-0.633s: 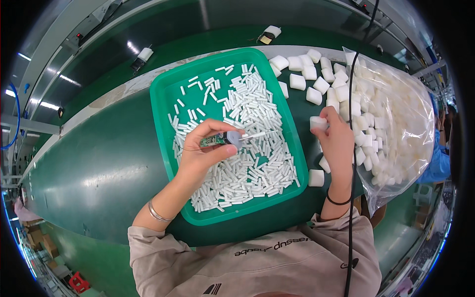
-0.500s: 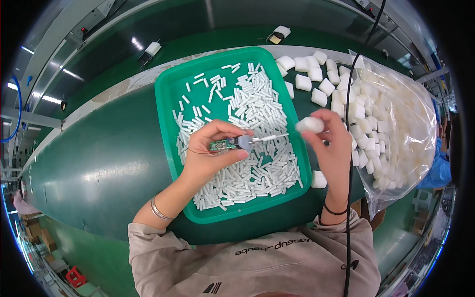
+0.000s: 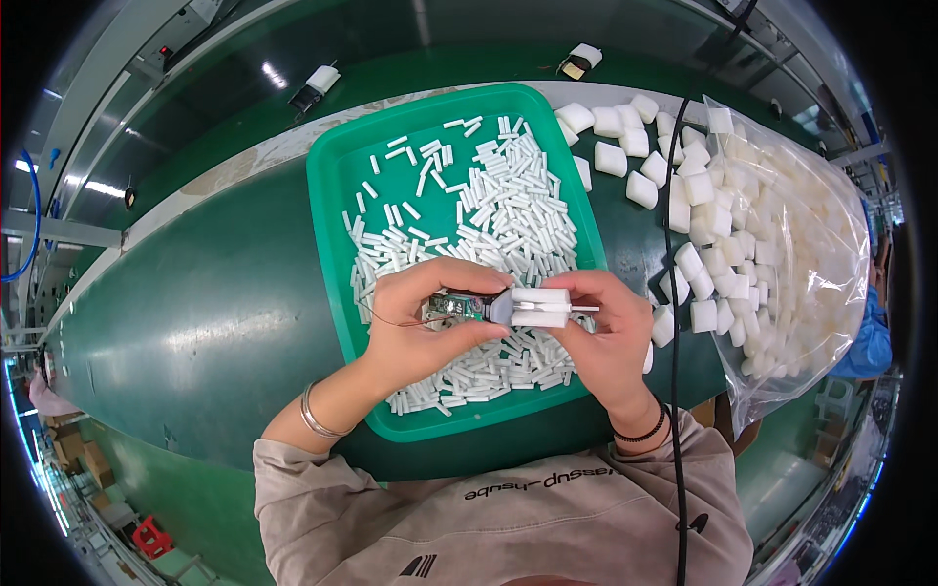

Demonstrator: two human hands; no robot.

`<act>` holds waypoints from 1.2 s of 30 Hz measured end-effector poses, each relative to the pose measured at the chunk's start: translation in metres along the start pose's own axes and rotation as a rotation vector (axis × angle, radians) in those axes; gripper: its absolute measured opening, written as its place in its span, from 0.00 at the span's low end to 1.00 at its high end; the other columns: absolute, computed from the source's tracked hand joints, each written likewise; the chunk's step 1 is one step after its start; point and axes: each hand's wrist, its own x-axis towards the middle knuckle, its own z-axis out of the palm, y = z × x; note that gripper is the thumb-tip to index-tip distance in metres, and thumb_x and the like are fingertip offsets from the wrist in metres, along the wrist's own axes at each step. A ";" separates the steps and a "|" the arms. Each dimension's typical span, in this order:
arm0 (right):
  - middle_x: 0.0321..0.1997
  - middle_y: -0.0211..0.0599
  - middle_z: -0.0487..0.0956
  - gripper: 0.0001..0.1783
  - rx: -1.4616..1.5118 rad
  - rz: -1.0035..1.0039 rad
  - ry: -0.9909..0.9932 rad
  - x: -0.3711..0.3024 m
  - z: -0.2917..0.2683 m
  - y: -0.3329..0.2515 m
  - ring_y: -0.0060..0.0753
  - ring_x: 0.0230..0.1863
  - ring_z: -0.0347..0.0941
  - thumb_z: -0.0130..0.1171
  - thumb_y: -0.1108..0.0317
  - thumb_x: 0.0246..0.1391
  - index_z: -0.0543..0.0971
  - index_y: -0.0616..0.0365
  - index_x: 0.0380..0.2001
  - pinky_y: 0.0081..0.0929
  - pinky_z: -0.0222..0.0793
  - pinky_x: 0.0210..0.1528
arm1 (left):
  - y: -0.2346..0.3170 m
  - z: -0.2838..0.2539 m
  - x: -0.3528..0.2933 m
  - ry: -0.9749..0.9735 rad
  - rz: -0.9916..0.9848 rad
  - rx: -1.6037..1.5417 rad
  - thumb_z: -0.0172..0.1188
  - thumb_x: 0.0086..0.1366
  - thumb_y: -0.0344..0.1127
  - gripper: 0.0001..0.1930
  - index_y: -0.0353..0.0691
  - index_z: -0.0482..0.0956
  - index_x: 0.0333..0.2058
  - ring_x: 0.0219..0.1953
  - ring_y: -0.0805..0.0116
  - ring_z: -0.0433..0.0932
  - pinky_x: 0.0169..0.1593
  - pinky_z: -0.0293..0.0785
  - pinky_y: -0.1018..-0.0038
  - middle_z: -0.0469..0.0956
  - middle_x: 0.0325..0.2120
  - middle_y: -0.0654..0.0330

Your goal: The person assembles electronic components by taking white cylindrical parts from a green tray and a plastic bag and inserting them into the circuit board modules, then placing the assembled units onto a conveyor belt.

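Observation:
My left hand (image 3: 401,317) grips a small device (image 3: 454,307) with a green circuit board, thin wires and a grey collar (image 3: 500,307) between thumb and fingers. A thin white rod (image 3: 585,309) points right from the collar. My right hand (image 3: 611,332) pinches a white, soft-looking plug (image 3: 540,296) against the collar. The plug lies along both sides of the rod, whose tip sticks out between my right fingers. Both hands are over a green tray (image 3: 323,225) of many short white sticks (image 3: 518,205).
Loose white plugs (image 3: 642,190) lie right of the tray, spilling from a clear plastic bag (image 3: 821,283). A black cable (image 3: 676,391) hangs down in front of the right side. Beyond the table edge sit two black-and-white units (image 3: 315,90) on a green surface.
My right hand has moved left and down, bringing the plug from beside the tray onto the rod at the collar. My left hand still holds the device, slightly lower.

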 end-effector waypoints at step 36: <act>0.60 0.55 0.51 0.47 0.818 -0.248 -0.280 0.009 0.000 -0.056 0.50 0.61 0.50 0.49 0.41 0.47 0.47 0.65 0.58 0.46 0.48 0.59 | 0.002 -0.091 0.028 0.519 -0.154 0.045 0.60 0.51 0.30 0.11 0.39 0.72 0.34 0.24 0.75 0.75 0.25 0.69 0.83 0.75 0.27 0.61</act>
